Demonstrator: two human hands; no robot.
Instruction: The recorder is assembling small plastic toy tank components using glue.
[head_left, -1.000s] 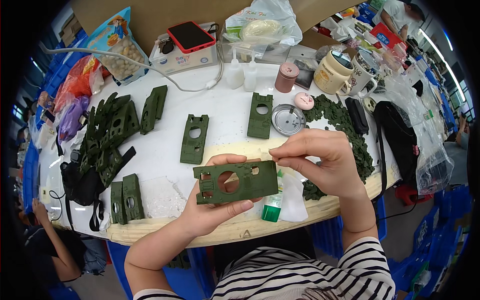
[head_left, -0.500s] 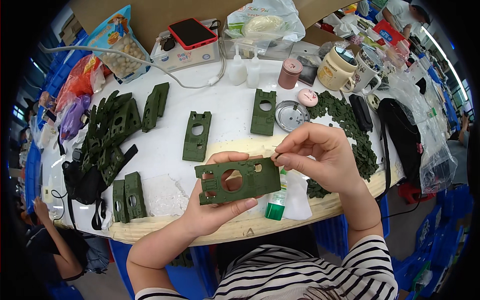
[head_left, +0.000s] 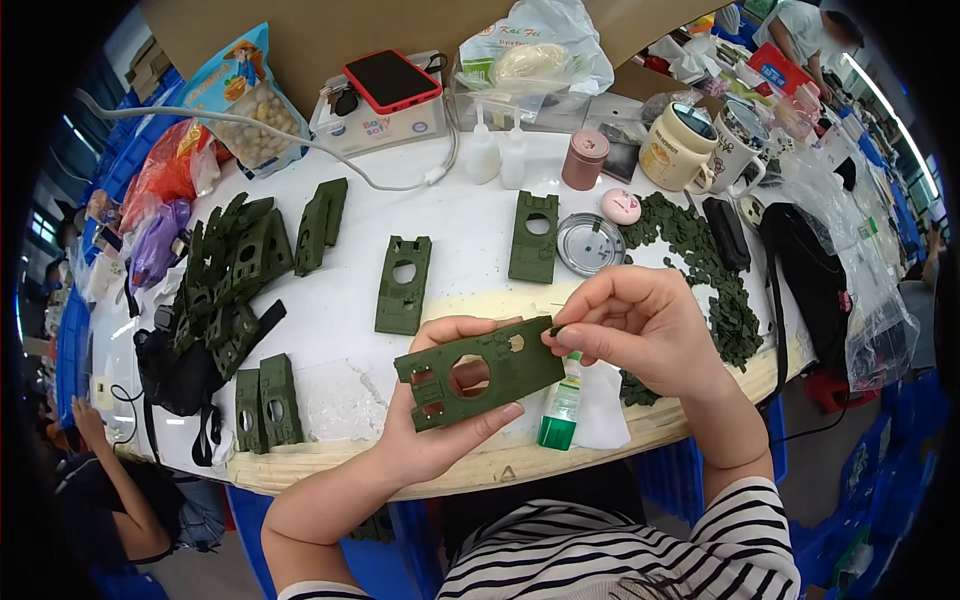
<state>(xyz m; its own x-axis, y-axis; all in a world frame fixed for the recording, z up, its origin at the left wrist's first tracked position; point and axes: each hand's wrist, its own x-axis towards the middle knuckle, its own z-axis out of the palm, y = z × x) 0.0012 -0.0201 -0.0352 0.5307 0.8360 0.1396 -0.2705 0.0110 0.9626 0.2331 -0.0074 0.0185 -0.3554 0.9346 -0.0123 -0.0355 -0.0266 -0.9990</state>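
My left hand (head_left: 425,440) grips a dark green plastic toy tank hull (head_left: 500,378) from below and behind. The hull has a large round hole, a smaller opening near its right end and cutouts at its left end. It is tilted, right end higher. Close to that right end, my right hand (head_left: 640,325) pinches a small dark piece (head_left: 556,331) between thumb and fingers; its exact shape is mostly hidden. Under the right hand, a clear bottle with green liquid (head_left: 559,420) rests beside a white tissue (head_left: 603,410).
More hulls (head_left: 403,285) lie on the white table, with a heap of them (head_left: 235,260) at left. Small green parts (head_left: 725,290) are piled at right near a round metal lid (head_left: 590,244). Squeeze bottles (head_left: 483,155), a pink tin (head_left: 585,160) and mugs (head_left: 677,145) stand farther back.
The hull has tilted, its right end rising and its left end dropping. My right hand has stayed by the right end, its fingertips slightly lower. The whole view has shifted a little.
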